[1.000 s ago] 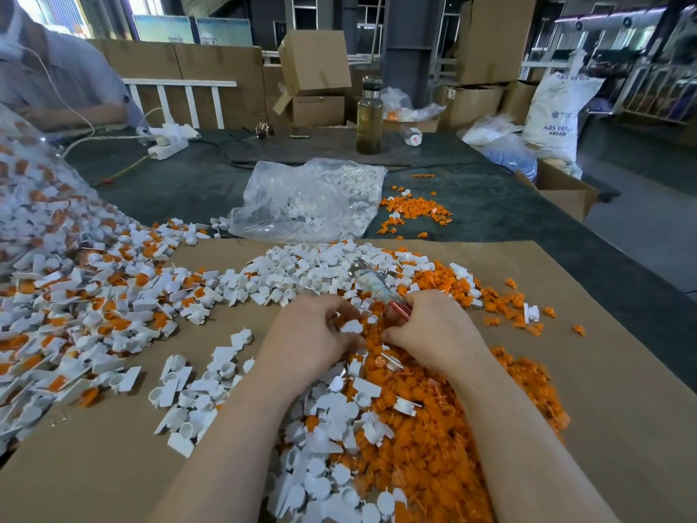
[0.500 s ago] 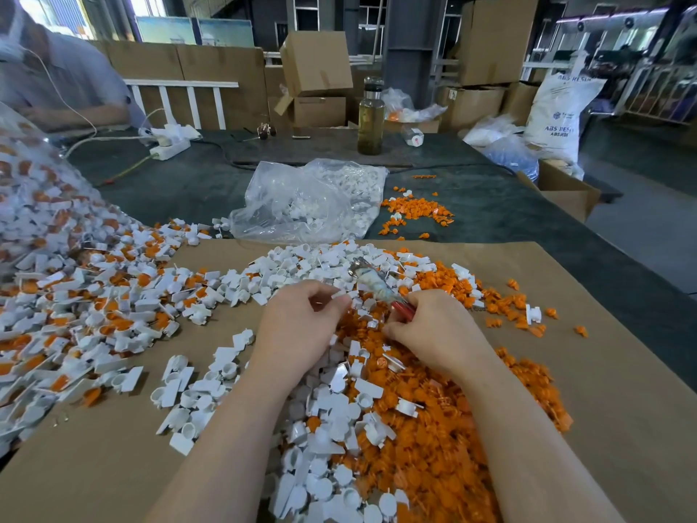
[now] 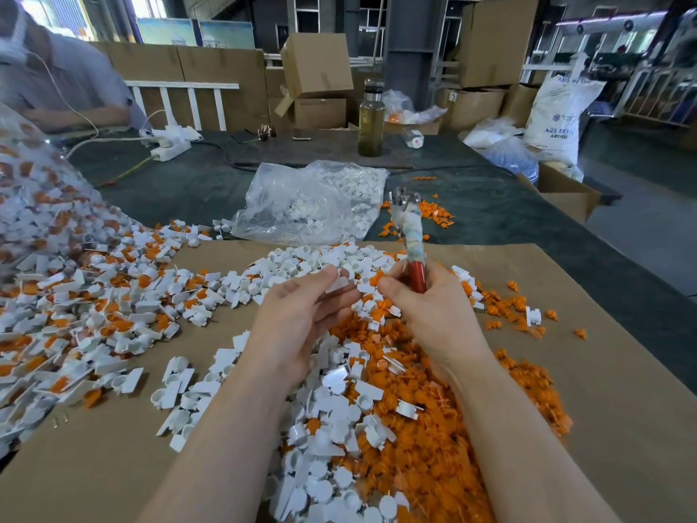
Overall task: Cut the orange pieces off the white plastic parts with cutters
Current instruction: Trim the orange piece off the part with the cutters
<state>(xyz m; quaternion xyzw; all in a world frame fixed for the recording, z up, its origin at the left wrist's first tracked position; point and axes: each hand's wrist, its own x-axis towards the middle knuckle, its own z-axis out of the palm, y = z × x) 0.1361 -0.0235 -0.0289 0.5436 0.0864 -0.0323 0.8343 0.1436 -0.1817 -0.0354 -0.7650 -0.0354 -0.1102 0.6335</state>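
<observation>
Left: uncut parts (image 3: 75,303), white with orange, heaped on the cardboard (image 3: 622,371) that covers the table. Centre: left hand (image 3: 301,315), fingers loosely curled, pinches a white part (image 3: 336,285) at its fingertips. Right hand (image 3: 433,315) closes its grip on the red handle of the cutters (image 3: 409,235), blades up and well apart from the part. Best to bring the blades down to any orange stub, cutting flush. Right: bare cardboard gives room; its far edge is near.

Cutters (image 3: 409,235): bare metal head, cloth-wrapped shank, glossy red plastic handle. White plastic parts (image 3: 332,405) smooth and matt, lying on matt brown cardboard (image 3: 622,390). Far bag (image 3: 313,201): clear glossy plastic film.
</observation>
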